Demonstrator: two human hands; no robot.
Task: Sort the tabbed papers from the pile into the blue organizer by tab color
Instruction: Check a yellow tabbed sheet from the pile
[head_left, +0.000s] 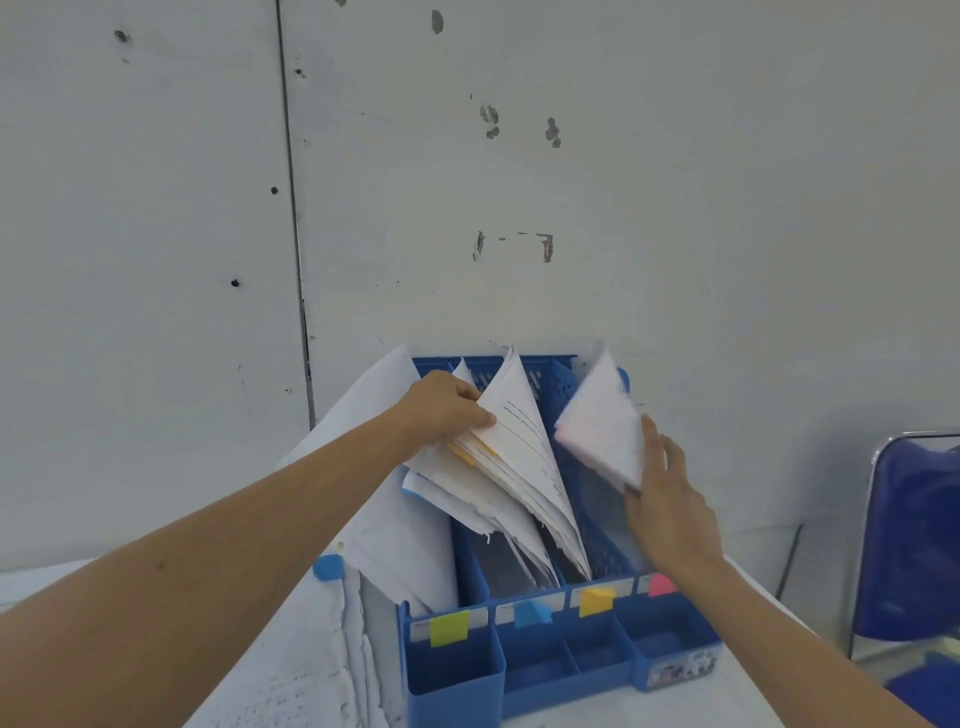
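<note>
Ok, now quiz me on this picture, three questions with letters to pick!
1. Where is the pink label on the blue organizer? A far left B far right C middle
2. How many colour labels are on its front? A two B three C four
3. What is the right hand doing? A holding a paper stack B resting flat C pointing

Answers: 1 B, it marks the last slot on the right; 2 C, green label, blue label, yellow label and the pink one; 3 A, its thumb lies along the stack.
</note>
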